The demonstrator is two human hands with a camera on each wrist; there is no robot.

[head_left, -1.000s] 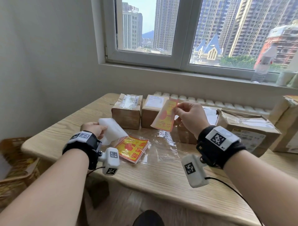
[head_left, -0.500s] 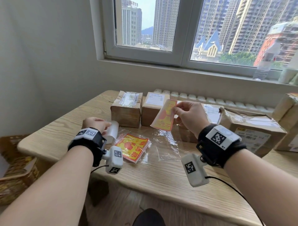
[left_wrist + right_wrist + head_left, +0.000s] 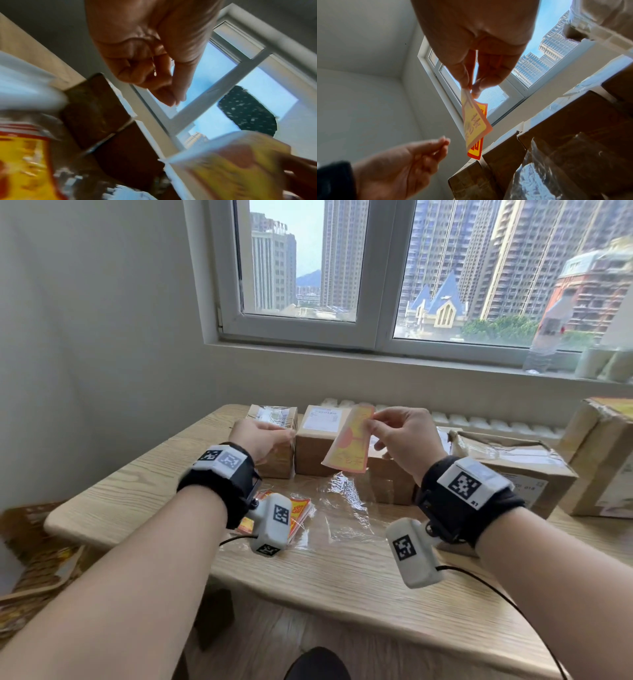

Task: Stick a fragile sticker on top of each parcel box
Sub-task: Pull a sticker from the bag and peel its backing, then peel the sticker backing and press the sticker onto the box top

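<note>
My right hand [image 3: 372,425] pinches the top edge of a yellow and red fragile sticker [image 3: 348,446], which hangs in the air in front of the second small box [image 3: 320,422]. The right wrist view shows thumb and fingers of the right hand [image 3: 471,86] nipping the sticker [image 3: 475,121], its lower corner curled. My left hand [image 3: 286,435] hovers over the leftmost small box [image 3: 274,419], fingers loosely together and holding nothing, a short way left of the sticker. A third box [image 3: 388,479] sits behind the right hand. A pack of stickers [image 3: 299,513] lies under my left wrist.
Crumpled clear wrap [image 3: 346,508] lies on the wooden table [image 3: 342,577]. A large taped box [image 3: 513,465] and another carton [image 3: 603,460] stand at the right. A wall and window sill run behind the boxes. A basket [image 3: 30,559] is on the floor at the left.
My left hand let go of the white backing sheet and rose from the table towards the leftmost box and the sticker. My right hand still holds the sticker, slightly higher.
</note>
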